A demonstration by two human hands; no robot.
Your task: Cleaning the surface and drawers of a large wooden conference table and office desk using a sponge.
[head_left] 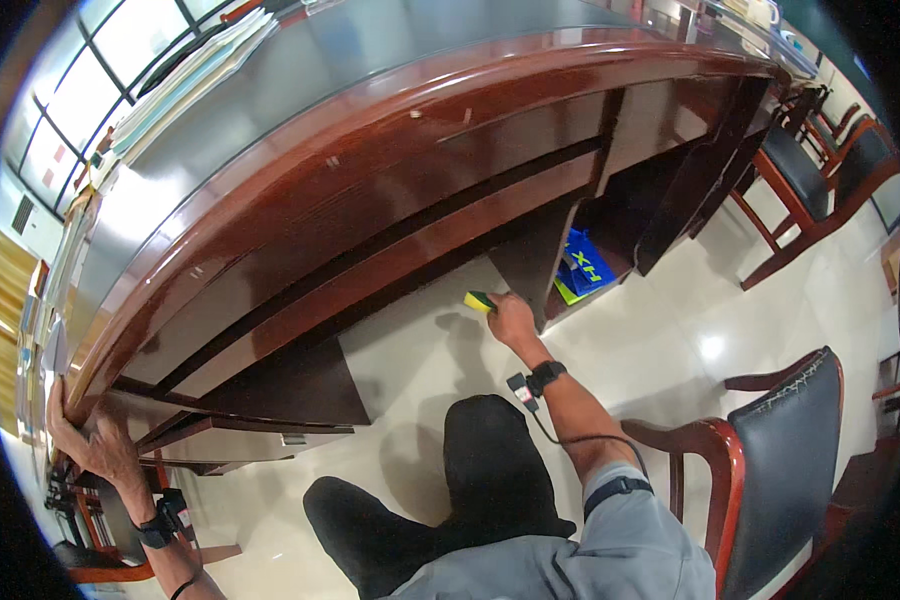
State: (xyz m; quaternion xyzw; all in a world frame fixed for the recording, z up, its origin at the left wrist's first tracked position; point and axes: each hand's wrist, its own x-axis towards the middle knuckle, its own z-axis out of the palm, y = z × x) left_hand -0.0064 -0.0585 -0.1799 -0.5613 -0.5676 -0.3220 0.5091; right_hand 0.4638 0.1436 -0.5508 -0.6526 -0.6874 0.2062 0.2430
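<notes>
My right hand (511, 319) reaches forward under a large dark red wooden desk (370, 160) and grips a yellow and green sponge (478, 301), pressed against the lower edge of a wooden leg panel (536, 255). My left hand (88, 440) grips the left end of the desk edge, fingers curled over the rim. Both wrists wear black bands with small devices. My knees in dark trousers (440, 500) are bent over the pale floor.
A wooden chair with a dark padded seat (770, 470) stands close at my right. More such chairs (820, 170) stand at the far right. A blue and yellow box (582, 265) sits in the desk's lower shelf. Stacked papers (185, 75) lie on the desktop.
</notes>
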